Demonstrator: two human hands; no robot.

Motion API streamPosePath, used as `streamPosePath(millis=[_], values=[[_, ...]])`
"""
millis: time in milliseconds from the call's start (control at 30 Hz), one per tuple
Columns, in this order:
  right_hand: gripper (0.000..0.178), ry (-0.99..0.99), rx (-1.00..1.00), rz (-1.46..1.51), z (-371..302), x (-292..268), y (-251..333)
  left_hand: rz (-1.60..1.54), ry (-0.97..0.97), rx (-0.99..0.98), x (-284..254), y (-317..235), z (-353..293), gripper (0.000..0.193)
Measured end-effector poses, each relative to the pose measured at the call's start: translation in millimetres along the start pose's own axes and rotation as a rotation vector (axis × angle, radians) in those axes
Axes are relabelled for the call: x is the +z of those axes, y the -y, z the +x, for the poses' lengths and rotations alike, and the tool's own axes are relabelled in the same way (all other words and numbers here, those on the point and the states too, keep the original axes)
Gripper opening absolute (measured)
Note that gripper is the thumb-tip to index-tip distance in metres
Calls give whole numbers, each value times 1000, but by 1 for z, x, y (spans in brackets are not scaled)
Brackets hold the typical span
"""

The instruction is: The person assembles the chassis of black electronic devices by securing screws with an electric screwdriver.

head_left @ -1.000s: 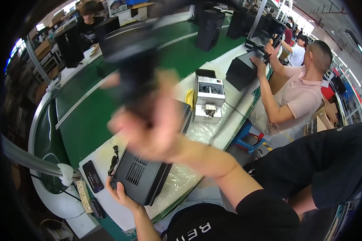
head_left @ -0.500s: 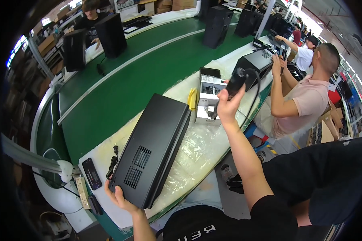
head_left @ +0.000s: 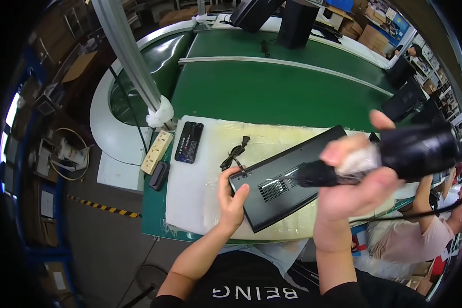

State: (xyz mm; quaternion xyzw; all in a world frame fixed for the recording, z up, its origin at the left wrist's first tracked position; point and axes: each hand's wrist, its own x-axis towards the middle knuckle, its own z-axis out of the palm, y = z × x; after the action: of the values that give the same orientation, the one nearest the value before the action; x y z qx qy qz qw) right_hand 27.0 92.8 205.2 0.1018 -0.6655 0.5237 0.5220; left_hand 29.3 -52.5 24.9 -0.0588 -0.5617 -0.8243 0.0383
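Observation:
A long black speaker cabinet (head_left: 297,179) with slotted vents lies on the pale foam-covered bench. My left hand (head_left: 233,199) grips its left end, thumb on the upper face and fingers round the edge. Beside those fingers a black power cord (head_left: 234,156) with a plug trails from the cabinet. My right hand (head_left: 372,197) is wrapped round a black corded electric screwdriver (head_left: 421,149) with white wrapping round its middle. Held high and close to me, slightly blurred, the tool points left over the cabinet and hides its right part. Whether its tip touches anything I cannot tell.
A black remote-like panel (head_left: 189,142) lies on the foam's left side, near a power strip (head_left: 157,152) and a dark oblong object (head_left: 159,176). A metal post (head_left: 131,56) rises there. Beyond runs a green conveyor (head_left: 272,90) with standing black cabinets (head_left: 297,25); co-workers (head_left: 421,233) are at right.
My view has swung left. The screwdriver in my right hand has come from the right to over the cabinet, now levelled and pointing left. My left hand still holds the cabinet's end.

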Motion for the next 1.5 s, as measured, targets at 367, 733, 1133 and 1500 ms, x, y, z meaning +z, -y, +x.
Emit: streamPosePath(millis=[367,733,1133,1500], values=[[61,339,29,330,-20,67,-20,27,-11,33,0,5,0,45],[52,291,66,450,-46,87,-28,28,-25,53,2,3,0,41],[72,389,97,545,-9,56,-25,131,0,127,-9,21,6,36],[72,346,512,983,-82,-225,-65,-25,-109,-318,-64,102,22,56]])
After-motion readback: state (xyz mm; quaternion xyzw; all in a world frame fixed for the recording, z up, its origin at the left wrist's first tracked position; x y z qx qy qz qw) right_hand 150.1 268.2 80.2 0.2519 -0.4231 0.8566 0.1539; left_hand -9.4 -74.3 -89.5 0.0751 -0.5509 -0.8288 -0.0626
